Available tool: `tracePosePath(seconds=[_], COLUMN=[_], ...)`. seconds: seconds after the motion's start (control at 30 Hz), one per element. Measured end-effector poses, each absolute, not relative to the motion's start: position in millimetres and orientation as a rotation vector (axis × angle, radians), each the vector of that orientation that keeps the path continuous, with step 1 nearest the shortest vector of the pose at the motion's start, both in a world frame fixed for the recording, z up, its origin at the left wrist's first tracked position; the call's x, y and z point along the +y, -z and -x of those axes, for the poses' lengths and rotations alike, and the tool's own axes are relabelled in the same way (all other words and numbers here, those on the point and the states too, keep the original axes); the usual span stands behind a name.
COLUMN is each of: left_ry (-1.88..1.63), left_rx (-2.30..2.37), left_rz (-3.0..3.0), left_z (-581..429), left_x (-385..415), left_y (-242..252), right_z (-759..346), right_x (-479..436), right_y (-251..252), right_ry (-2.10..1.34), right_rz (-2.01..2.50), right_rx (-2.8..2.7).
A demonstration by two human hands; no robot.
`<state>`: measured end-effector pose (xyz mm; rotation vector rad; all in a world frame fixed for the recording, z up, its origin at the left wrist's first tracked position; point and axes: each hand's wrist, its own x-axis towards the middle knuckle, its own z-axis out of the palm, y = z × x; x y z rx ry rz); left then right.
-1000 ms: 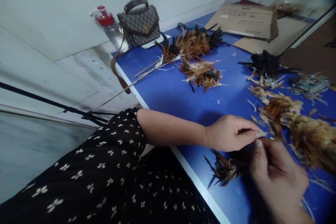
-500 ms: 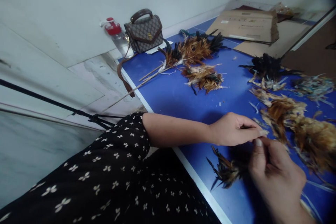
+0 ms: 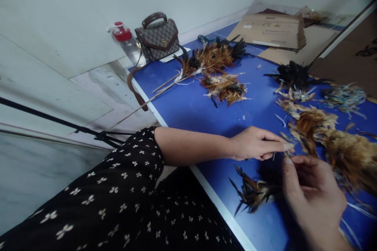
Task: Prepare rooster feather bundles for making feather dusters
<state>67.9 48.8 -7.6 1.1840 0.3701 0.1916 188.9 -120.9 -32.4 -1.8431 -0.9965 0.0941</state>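
My left hand (image 3: 255, 144) reaches across the blue table, its thumb and fingers pinched on a small feather (image 3: 274, 155) that is mostly hidden. Thumb and forefinger of my right hand (image 3: 316, 194) meet at the same spot, closed on the feather's end close to the left fingertips. Below the hands lies a bunch of dark brown and black feathers (image 3: 250, 192), partly covered by the right hand. Just beyond the fingers are loose brown and tan feathers (image 3: 315, 121), with a larger golden-tan pile (image 3: 353, 157) to the right.
Black feathers (image 3: 294, 76) and pale bluish ones (image 3: 344, 98) lie at the far right. Feather dusters on sticks (image 3: 215, 59) and a loose bunch (image 3: 225, 88) lie farther back. A handbag (image 3: 159, 41), a red-capped bottle (image 3: 126, 43) and flattened cardboard (image 3: 271, 31) stand along the wall.
The view has shifted slightly. My right thumb and fingers have parted a little from the left fingertips, and more of the small feather shows between the hands.
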Motion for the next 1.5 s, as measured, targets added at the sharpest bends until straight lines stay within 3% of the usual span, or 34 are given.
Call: tracePosePath(seconds=[0.33, 0.77, 1.03, 1.5], left_ry=[-0.225, -0.23, -0.567, -0.689], left_rx=[0.381, 0.394, 0.263, 0.14], left_rz=[-1.076, -1.08, -1.574, -2.02], left_z=[-68.8, -68.4, -80.8, -77.7], left_x=[46.1, 45.0, 58.0, 56.6], left_y=[6.9, 3.4, 27.1, 27.4], right_z=[-193.3, -180.8, -171.9, -173.7], right_x=[-114.2, -112.4, -108.9, -109.5], right_y=[28.0, 28.3, 12.6, 8.1], right_ry=[0.154, -0.15, -0.201, -0.262], right_rz=[1.716, 1.788, 1.76, 1.817], right_rx=[-1.443, -0.891, -0.755, -0.664])
